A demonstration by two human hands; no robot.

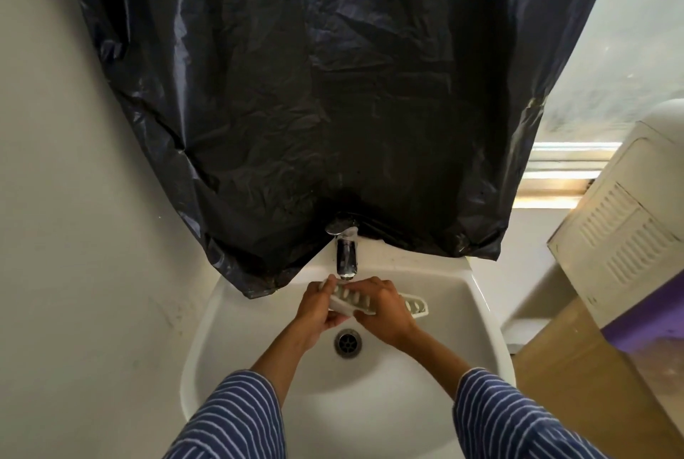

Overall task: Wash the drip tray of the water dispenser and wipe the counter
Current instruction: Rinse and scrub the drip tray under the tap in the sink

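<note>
Sleeves: two, blue with thin white stripes, left sleeve (237, 421) and right sleeve (507, 418), entering from the lower edge, bare forearms reaching forward over the basin.

Sink (481, 314): white ceramic, rounded front, wall-mounted. Drain (348, 342): round metal grate at the bottom of the bowl, below and between the wrists.

Left hand (318, 305): fingers and thumb curled round the left end of the drip tray, gripping it.

Right hand (385, 305): laid over the middle of the tray, fingers bent down onto its slotted face and thumb beneath at the near edge, holding it.

Drip tray (355, 298): white plastic, long and narrow, row of oval slots along the top. Held above the bowl, slightly tilted, directly under the faucet spout; its right end (416, 307) shows past the right hand, close to the back wall of the bowl.

Faucet (346, 255): chrome, single lever, on the rear ledge of the sink, spout pointing down at the tray. Whether water runs cannot be told.

Plastic sheet (333, 88): black, crumpled, hanging over the wall behind the sink, lower edge draped on the rear ledge around the faucet base.

Right side: brown cardboard box (577, 366) beside the sink; white vented appliance casing (622, 233) behind it; window sill (555, 177) beyond.
</note>
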